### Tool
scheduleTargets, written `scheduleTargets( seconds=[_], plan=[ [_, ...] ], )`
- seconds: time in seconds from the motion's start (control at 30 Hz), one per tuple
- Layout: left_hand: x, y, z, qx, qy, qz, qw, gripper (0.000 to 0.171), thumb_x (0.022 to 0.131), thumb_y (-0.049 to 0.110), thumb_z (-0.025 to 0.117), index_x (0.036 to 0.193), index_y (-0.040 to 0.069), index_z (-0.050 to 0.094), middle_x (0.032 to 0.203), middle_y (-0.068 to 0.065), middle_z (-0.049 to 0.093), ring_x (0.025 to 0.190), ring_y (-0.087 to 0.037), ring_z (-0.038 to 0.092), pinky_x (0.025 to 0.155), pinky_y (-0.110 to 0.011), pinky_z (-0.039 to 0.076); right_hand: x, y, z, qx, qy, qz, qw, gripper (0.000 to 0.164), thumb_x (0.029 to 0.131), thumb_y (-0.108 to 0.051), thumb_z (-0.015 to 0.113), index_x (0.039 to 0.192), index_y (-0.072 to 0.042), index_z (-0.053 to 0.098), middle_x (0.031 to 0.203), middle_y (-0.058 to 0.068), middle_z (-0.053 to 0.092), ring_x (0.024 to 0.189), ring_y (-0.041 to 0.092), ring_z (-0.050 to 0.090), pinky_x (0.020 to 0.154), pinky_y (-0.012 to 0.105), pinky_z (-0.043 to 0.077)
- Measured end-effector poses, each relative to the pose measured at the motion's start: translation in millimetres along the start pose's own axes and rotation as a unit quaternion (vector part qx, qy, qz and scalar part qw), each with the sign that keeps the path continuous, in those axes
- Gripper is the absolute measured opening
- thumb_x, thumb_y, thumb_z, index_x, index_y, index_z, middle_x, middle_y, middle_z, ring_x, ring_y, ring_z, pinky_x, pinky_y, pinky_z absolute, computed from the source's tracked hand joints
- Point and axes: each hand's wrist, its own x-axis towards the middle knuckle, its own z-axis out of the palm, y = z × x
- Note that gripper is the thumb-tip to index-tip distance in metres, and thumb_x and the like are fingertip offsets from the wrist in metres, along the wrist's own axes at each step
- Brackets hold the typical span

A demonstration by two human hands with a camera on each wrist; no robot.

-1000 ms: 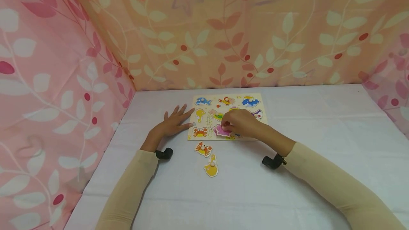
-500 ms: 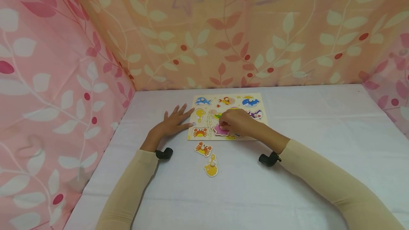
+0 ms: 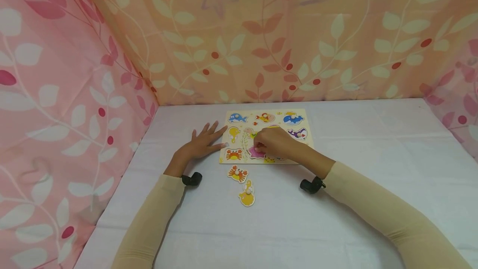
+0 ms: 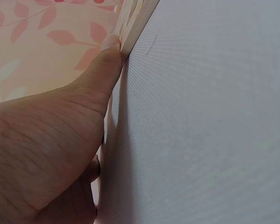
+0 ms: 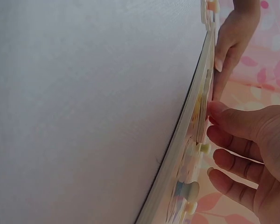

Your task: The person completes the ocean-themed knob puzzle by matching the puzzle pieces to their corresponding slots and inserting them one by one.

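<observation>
Near me, loose yellow piece (image 3: 247,196) and crab piece (image 3: 237,173) on white table (image 3: 336,219), wide free cloth around. My right hand (image 3: 274,142) pinches pink piece (image 3: 256,152) at puzzle board (image 3: 303,114) near edge. My left hand (image 3: 201,142) flat, fingers straight, touching board left edge.

Both arms wear snug beige sleeves (image 3: 149,223) to the wrists, each wrist carrying 1 small black camera (image 3: 192,179).

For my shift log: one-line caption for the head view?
Left hand steadies the animal peg puzzle board while the right hand pinches a pink piece.
</observation>
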Motion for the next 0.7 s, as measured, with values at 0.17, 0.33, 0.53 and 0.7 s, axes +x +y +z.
scheduleTargets(
  seconds=[0.17, 0.33, 0.53, 0.7],
  plan=[
    [-0.6, 1.3, -1.3, -0.002, -0.002, -0.002, 1.0000, 0.080, 0.096, 0.072, 0.046, 0.162, 0.042, 0.012, 0.171, -0.001, -0.004, 0.156, -0.030, -0.013, 0.115, -0.069, -0.011, 0.1, -1.6, -1.7, 0.005, -0.006, 0.003, 1.000, 0.009, 0.091, -0.025, 0.079, 0.097, -0.019, 0.080, 0.087, -0.007, 0.070, 0.079, 0.012, 0.058, 0.076, 0.027, 0.051],
    [-1.3, 1.2, -1.1, -0.001, 0.001, 0.001, 1.0000, 0.079, 0.097, 0.071, 0.046, 0.162, 0.041, 0.013, 0.171, -0.002, -0.004, 0.156, -0.031, -0.012, 0.114, -0.070, -0.010, 0.4, -1.8, -2.2, 0.002, -0.008, 0.000, 1.000, 0.009, 0.091, -0.025, 0.079, 0.097, -0.019, 0.080, 0.087, -0.007, 0.071, 0.079, 0.012, 0.058, 0.076, 0.028, 0.051],
    [-1.7, 1.7, -1.5, -0.002, 0.001, 0.003, 1.0000, 0.079, 0.097, 0.069, 0.047, 0.163, 0.039, 0.014, 0.171, -0.004, -0.003, 0.156, -0.033, -0.012, 0.114, -0.071, -0.011, 1.6, -0.9, -2.0, 0.002, -0.010, -0.001, 1.000, 0.009, 0.091, -0.025, 0.078, 0.098, -0.019, 0.080, 0.087, -0.007, 0.071, 0.080, 0.012, 0.058, 0.077, 0.029, 0.051],
    [-1.0, 1.7, -1.1, 0.002, 0.002, 0.003, 1.0000, 0.079, 0.097, 0.070, 0.046, 0.163, 0.040, 0.014, 0.171, -0.003, -0.002, 0.156, -0.033, -0.011, 0.114, -0.071, -0.010, 1.8, -0.6, -1.6, 0.011, -0.005, -0.005, 1.000, 0.012, 0.091, -0.024, 0.078, 0.101, -0.018, 0.081, 0.091, -0.005, 0.073, 0.082, 0.013, 0.060, 0.080, 0.029, 0.052]
  ],
)
